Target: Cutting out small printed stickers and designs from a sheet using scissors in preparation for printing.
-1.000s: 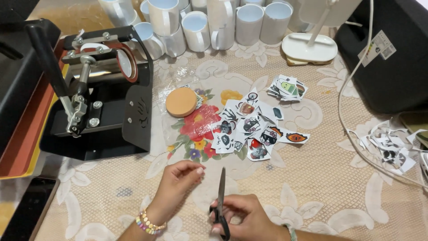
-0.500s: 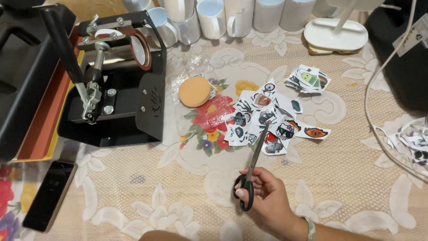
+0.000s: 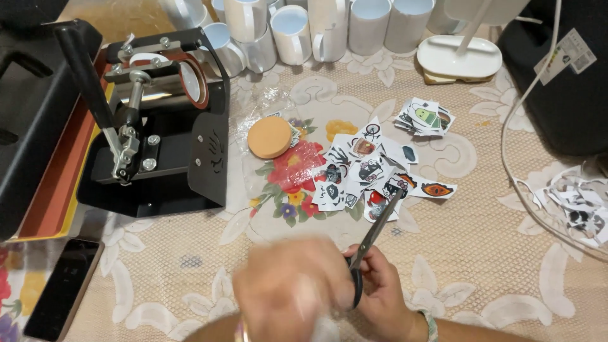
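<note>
Both hands low in the head view, close together near the bottom edge. Left hand (image 3: 292,288): blurred, back of the hand up, fingers indistinct; whether they are spread or curled cannot be told. A bracelet shows at its wrist, at the frame's lower edge. Right hand (image 3: 380,292): sharp, palm side turned inward, fingers curled closed in a grip, knuckles toward the left hand. A light band sits on the right wrist; the forearm runs off to the lower right. The two hands overlap or nearly touch.
</note>
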